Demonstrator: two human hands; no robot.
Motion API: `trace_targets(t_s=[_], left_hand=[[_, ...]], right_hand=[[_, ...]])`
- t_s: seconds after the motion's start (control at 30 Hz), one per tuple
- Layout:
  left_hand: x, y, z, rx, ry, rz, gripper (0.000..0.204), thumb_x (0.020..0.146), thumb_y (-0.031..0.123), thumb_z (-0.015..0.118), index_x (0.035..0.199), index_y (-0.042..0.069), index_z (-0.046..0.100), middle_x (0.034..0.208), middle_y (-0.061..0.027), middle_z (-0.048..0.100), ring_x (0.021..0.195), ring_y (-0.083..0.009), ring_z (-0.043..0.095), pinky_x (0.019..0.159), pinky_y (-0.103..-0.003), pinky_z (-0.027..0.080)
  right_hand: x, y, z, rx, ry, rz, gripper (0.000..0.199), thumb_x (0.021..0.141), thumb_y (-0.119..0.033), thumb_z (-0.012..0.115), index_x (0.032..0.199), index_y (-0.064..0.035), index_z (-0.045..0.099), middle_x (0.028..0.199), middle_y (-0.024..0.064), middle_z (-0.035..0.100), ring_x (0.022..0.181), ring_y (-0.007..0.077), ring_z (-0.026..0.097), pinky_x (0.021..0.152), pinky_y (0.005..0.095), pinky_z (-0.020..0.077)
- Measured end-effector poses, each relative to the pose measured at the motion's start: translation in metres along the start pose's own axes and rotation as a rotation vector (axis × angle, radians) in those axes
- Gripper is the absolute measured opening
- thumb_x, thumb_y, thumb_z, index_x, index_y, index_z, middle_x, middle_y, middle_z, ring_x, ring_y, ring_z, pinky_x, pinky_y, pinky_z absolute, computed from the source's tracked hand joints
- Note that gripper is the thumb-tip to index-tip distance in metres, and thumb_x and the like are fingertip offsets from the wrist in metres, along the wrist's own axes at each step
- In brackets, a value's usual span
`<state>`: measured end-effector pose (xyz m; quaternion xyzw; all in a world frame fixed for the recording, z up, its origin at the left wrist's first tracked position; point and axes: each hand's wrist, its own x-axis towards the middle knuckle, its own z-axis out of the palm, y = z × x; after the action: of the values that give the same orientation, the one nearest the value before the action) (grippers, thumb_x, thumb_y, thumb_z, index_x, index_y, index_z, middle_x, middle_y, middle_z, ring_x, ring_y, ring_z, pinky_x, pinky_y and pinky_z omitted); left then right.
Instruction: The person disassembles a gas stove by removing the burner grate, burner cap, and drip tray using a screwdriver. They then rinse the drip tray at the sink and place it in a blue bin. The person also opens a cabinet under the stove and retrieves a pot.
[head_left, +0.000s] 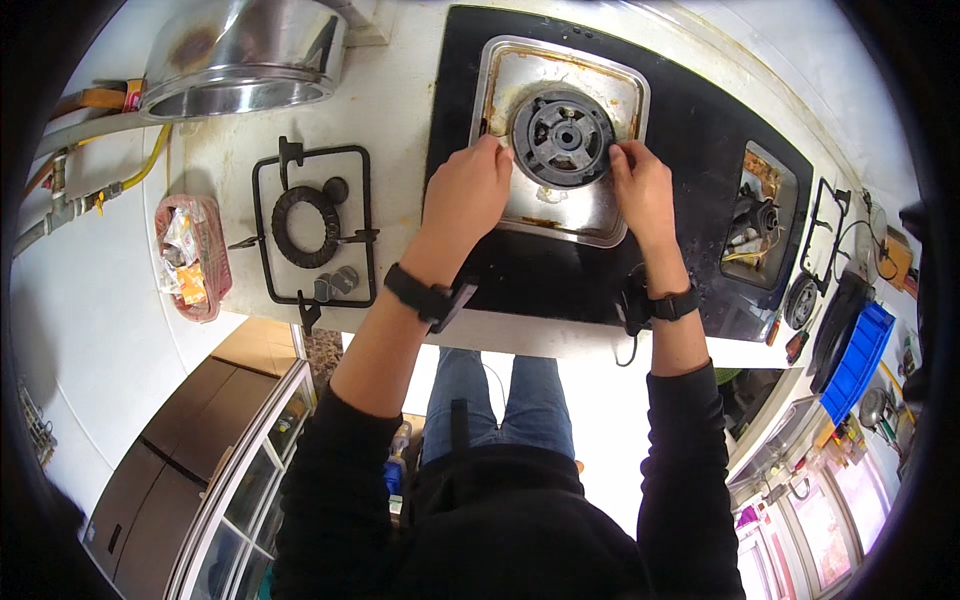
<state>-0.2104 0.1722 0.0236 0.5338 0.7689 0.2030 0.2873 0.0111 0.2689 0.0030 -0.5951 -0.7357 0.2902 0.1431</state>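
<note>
A round dark metal gas burner [567,138] sits over the middle of a square, stained steel drip tray [610,228]. The tray lies in the left side of a black glass cooktop [690,130]. My left hand [472,190] is closed at the burner's left edge, its thumb and fingers pressed together against the rim. On the opposite edge, my right hand [643,192] pinches the rim between thumb and fingers. Both palms face inward, and the fingers partly hide the burner's sides. Brown grime marks the tray around it.
Left of the cooktop, a black pan support [312,150] lies with a burner ring [303,228] and small round caps. A pink basket [215,255] and a steel pot [245,70] stand farther left. The cooktop's right opening [755,215] exposes burner parts; a blue tray [858,362] lies beyond.
</note>
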Motion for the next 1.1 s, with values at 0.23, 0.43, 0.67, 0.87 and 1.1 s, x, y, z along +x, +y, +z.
trace_targets(t_s=[0.23, 0.43, 0.67, 0.87, 1.1], left_hand=[[0.022, 0.007, 0.016, 0.069, -0.020, -0.032, 0.031, 0.104, 0.028, 0.049, 0.096, 0.000, 0.059, 0.084, -0.0282, 0.068, 0.083, -0.0493, 0.066, 0.073, -0.058, 0.052], [0.025, 0.009, 0.022, 0.071, 0.007, -0.040, 0.030, 0.103, 0.025, 0.051, 0.093, -0.003, 0.060, 0.083, -0.0291, 0.068, 0.082, -0.0488, 0.066, 0.072, -0.056, 0.053], [0.028, 0.008, 0.020, 0.103, -0.014, -0.046, 0.034, 0.103, 0.025, 0.051, 0.092, -0.004, 0.063, 0.084, -0.0294, 0.068, 0.080, -0.0486, 0.067, 0.072, -0.056, 0.055], [0.033, 0.010, 0.020, 0.158, -0.045, -0.025, 0.035, 0.105, 0.026, 0.047, 0.092, -0.003, 0.062, 0.082, -0.0280, 0.069, 0.078, -0.0481, 0.067, 0.071, -0.056, 0.055], [0.029, 0.010, 0.027, 0.219, 0.015, 0.028, 0.028, 0.104, 0.022, 0.051, 0.088, 0.000, 0.059, 0.076, -0.0218, 0.070, 0.071, -0.0398, 0.071, 0.065, -0.048, 0.059]], right_hand=[[0.007, -0.004, -0.001, 0.004, 0.002, -0.048, 0.024, 0.096, -0.022, 0.064, 0.094, 0.0013, 0.069, 0.084, 0.0285, 0.068, 0.083, 0.0475, 0.067, 0.074, 0.0525, 0.0537], [0.007, -0.002, 0.002, 0.048, 0.014, -0.060, 0.024, 0.098, -0.020, 0.063, 0.095, 0.0037, 0.067, 0.081, 0.0282, 0.067, 0.078, 0.0469, 0.066, 0.068, 0.0492, 0.0518], [0.002, -0.003, 0.005, 0.037, 0.009, -0.004, 0.024, 0.098, -0.021, 0.062, 0.094, 0.0024, 0.067, 0.083, 0.0292, 0.068, 0.081, 0.0483, 0.067, 0.072, 0.0538, 0.0531], [0.009, -0.002, -0.002, -0.092, -0.107, -0.050, 0.030, 0.103, -0.025, 0.054, 0.092, 0.0014, 0.063, 0.081, 0.0298, 0.067, 0.080, 0.0505, 0.066, 0.073, 0.0571, 0.0528], [0.010, -0.005, 0.003, -0.094, -0.122, -0.071, 0.033, 0.106, -0.026, 0.048, 0.093, 0.0026, 0.058, 0.082, 0.0333, 0.064, 0.084, 0.0531, 0.063, 0.072, 0.0600, 0.0490]])
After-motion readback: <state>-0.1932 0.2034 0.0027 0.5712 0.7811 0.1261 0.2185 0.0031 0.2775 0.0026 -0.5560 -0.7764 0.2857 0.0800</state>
